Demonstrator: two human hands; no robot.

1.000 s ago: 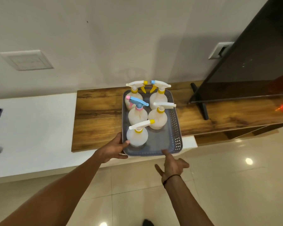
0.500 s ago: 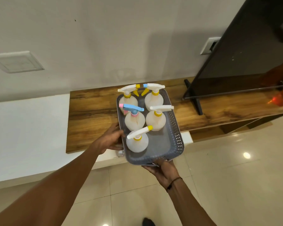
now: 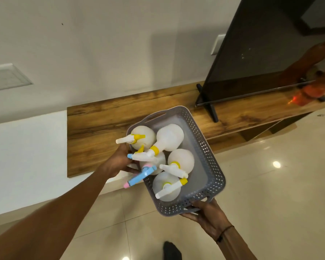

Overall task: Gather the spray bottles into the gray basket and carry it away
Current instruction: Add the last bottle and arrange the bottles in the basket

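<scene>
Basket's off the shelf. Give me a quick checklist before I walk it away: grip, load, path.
1. Left hand on the gray basket at its left rim: ok.
2. Right hand supporting the near end from below: ok.
3. All five spray bottles inside: ok.
4. Bottles upright: not ok, they lean toward the left hand, and the blue sprayer head hangs over the rim.
5. Basket clear of the wooden shelf: ok.
6. Floor ahead: cannot tell, only nearby tiles show.

Both arms reach forward, the left hand (image 3: 118, 162) and right hand (image 3: 207, 212) apparently curled in a grip, fingertips hidden.
</scene>
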